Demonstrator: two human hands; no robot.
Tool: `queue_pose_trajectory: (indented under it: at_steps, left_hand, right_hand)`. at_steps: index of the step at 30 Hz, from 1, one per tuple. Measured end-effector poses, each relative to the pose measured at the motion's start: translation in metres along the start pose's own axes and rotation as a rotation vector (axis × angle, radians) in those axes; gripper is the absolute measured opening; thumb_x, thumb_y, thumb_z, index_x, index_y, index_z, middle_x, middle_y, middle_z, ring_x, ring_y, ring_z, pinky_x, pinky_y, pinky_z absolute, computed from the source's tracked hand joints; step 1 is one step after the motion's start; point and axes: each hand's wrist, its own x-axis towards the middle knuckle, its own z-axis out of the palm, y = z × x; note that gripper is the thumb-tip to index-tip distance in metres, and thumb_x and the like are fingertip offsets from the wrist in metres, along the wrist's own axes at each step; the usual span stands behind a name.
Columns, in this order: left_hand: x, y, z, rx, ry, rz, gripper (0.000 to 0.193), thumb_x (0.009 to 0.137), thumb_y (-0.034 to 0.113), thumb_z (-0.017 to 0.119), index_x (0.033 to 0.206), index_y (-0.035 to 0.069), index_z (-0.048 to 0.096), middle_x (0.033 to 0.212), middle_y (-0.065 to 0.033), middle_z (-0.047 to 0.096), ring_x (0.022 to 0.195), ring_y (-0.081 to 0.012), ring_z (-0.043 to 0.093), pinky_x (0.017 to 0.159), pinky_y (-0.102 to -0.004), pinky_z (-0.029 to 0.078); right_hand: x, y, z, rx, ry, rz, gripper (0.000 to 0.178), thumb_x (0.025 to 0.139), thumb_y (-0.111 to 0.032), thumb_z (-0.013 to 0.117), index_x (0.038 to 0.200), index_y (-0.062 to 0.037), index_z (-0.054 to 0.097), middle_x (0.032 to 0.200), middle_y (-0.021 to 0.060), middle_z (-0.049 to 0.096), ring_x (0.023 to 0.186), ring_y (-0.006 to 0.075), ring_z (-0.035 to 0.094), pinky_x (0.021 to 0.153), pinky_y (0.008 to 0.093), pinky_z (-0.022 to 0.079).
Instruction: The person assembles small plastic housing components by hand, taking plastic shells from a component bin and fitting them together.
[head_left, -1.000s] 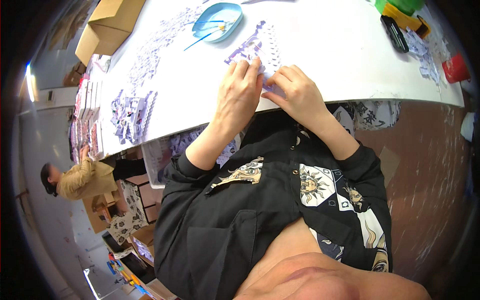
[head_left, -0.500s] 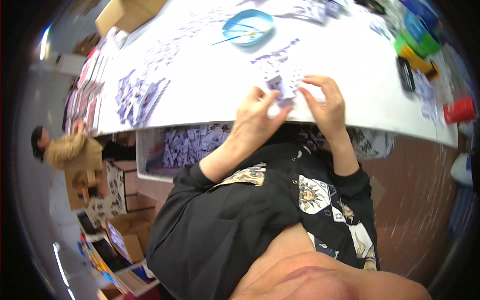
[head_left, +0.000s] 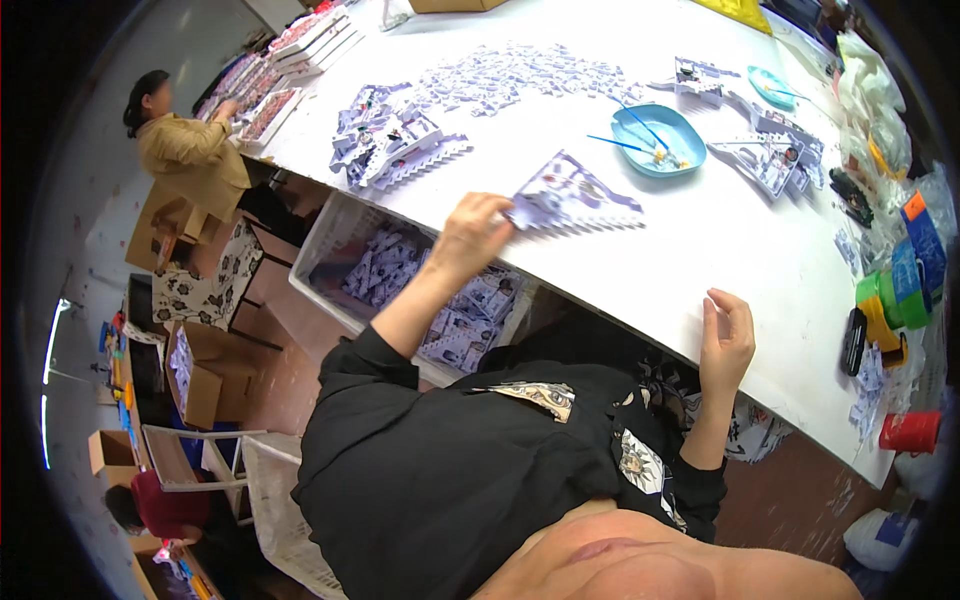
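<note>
My left hand pinches the left corner of a white triangular piece with stepped edges and dark printed marks, just above the white table. Near the table's front edge, my right hand holds nothing; its fingers are loosely bent and apart from the thumb. Beyond my left hand lies a pile of similar white pieces. A light-blue dish with thin blue sticks and yellowish bits in it stands to the right of the held piece.
Small white parts are spread across the far table. More assembled pieces lie at right, near tape rolls and a red spool. Below the table edge, a white crate holds many pieces. A co-worker stands at far left.
The view has turned, showing more of the table's right side. My left hand has carried the piece leftward, and my right hand has drawn away from it.
</note>
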Motion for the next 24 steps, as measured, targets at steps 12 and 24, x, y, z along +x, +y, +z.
queue_pose_trajectory:
  at_steps: [12,24]
  left_hand:
    - [-0.02,-0.14,-0.048,0.202,0.105,-0.137,0.032,0.079,0.005,0.071,0.109,0.013,0.074,0.1,-0.0066,0.062,0.098,-0.0267,0.06,0.088,-0.0374,0.049]
    - [-0.03,-0.129,-0.035,-0.004,0.301,-0.371,0.035,0.092,0.001,0.057,0.124,0.008,0.069,0.093,-0.0079,0.064,0.081,-0.0167,0.059,0.077,-0.0286,0.049]
  right_hand:
    - [0.003,-0.005,0.005,-0.119,-0.024,-0.051,0.008,0.089,-0.003,0.068,0.097,-0.002,0.068,0.099,0.0114,0.069,0.093,0.0278,0.065,0.083,0.0359,0.052]
    - [0.003,-0.002,0.005,-0.125,-0.017,-0.087,0.007,0.086,-0.007,0.07,0.093,-0.0046,0.069,0.097,0.0103,0.07,0.092,0.0288,0.065,0.081,0.038,0.052]
